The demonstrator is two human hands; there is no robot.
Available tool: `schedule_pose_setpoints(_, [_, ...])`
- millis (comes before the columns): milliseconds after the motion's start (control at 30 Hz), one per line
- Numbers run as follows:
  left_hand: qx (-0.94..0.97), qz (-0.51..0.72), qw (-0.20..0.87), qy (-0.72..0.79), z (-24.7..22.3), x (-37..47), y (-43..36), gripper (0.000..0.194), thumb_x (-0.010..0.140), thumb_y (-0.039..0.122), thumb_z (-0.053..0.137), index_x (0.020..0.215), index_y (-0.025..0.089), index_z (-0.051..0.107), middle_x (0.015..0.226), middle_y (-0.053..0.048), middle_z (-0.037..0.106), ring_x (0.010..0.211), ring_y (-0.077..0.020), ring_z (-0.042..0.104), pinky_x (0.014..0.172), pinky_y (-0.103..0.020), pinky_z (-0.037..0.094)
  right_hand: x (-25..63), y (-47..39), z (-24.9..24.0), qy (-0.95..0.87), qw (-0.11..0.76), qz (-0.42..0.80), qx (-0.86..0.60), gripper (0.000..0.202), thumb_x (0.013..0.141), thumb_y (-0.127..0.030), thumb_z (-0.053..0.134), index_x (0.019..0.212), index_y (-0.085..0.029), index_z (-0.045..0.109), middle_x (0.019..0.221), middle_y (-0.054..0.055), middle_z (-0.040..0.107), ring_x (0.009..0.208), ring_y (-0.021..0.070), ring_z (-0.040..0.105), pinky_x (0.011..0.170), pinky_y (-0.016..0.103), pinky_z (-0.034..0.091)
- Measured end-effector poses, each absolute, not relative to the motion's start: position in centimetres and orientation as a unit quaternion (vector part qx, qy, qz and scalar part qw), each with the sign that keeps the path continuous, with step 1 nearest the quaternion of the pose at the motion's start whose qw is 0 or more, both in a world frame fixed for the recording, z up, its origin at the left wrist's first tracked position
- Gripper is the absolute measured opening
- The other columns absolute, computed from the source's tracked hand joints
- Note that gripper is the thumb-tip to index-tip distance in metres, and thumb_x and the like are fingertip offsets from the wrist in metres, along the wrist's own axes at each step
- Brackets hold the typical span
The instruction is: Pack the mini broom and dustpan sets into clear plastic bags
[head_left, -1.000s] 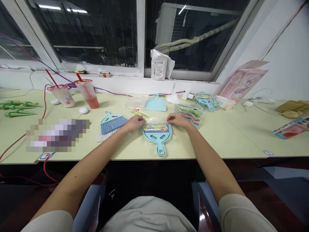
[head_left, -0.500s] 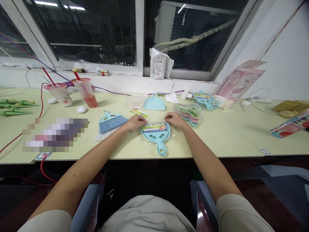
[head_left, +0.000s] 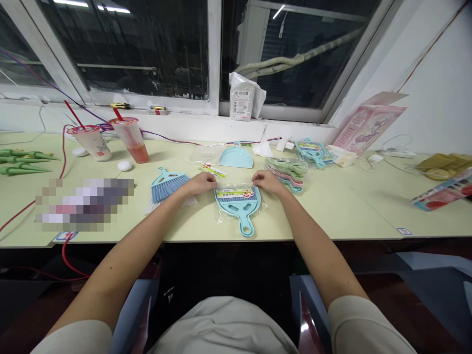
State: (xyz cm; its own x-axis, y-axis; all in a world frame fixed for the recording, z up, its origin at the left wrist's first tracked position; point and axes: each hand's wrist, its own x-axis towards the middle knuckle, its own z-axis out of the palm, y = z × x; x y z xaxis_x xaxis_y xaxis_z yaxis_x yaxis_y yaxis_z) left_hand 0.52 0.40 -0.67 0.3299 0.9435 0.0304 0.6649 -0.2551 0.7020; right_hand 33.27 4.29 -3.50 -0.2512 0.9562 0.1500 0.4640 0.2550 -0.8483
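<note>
Leftward slips the left hand (head_left: 201, 183), fingers (head_left: 212, 182) hard to read; right hand (head_left: 267, 182) pinches the bag (head_left: 236, 192) around the dustpan (head_left: 243, 212)!

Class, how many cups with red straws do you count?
2: a whitish cup on the rear left of the table, and a pinkish cup just right of it. None seems hidden.

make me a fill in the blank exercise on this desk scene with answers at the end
1. The loose brush lies to the ____ of the bagged dustpan set.
2. Both drink cups have ____ straws.
3. The hand nearer the stacked packs is the ____ hand.

Missing words: left; red; right.
</note>
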Motion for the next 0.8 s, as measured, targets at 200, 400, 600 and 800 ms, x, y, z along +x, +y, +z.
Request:
schedule_pose_setpoints(200, [0.729,0.263,0.278,0.567,-1.3,0.6,0.8,0.014,0.072,0.034,0.073,0.073,0.021,0.07,0.078,-0.002,0.073,0.078,-0.0203,0.064,0.069,-0.03,0.047,33.4,4.1,-3.1,-0.712,0.342,0.356,-0.498,0.009,0.069,-0.018,0.07,0.078,-0.019,0.071,0.074,0.001,0.07,0.073,0.0175,0.063,0.073,0.03,0.049])
schedule_pose_setpoints(400, [0.678,0.315,0.292,0.596,-2.2,1.1,1.0,0.02,0.068,0.023,0.076,0.086,0.02,0.066,0.082,-0.002,0.072,0.077,-0.0191,0.065,0.067,-0.028,0.047,33.3,3.9,-3.2,-0.706,0.341,0.393,-0.481,0.029,0.062,-0.026,0.084,0.088,-0.018,0.073,0.082,0.001,0.07,0.079,0.018,0.064,0.076,0.03,0.051])
schedule_pose_setpoints(600, [0.706,0.317,0.254,0.58,-2.7,1.5,0.6,0.043,0.071,0.014,0.068,0.114,0.02,0.067,0.082,0.001,0.072,0.078,-0.0187,0.066,0.069,-0.027,0.046,33.2,4.2,-3.7,-0.726,0.305,0.374,-0.489,0.02,0.063,-0.024,0.075,0.082,-0.019,0.075,0.073,-0.002,0.065,0.072,0.0158,0.058,0.068,0.027,0.045])
schedule_pose_setpoints(800, [0.78,0.288,0.229,0.506,-3.2,0.9,0.6,0.023,0.077,0.018,0.059,0.091,0.022,0.077,0.078,0.0,0.068,0.076,-0.0182,0.063,0.073,-0.028,0.046,33.2,4.3,-4.3,-0.752,0.334,0.324,-0.467,0.019,0.067,-0.025,0.067,0.084,-0.021,0.074,0.067,-0.004,0.059,0.067,0.0156,0.053,0.067,0.028,0.041])
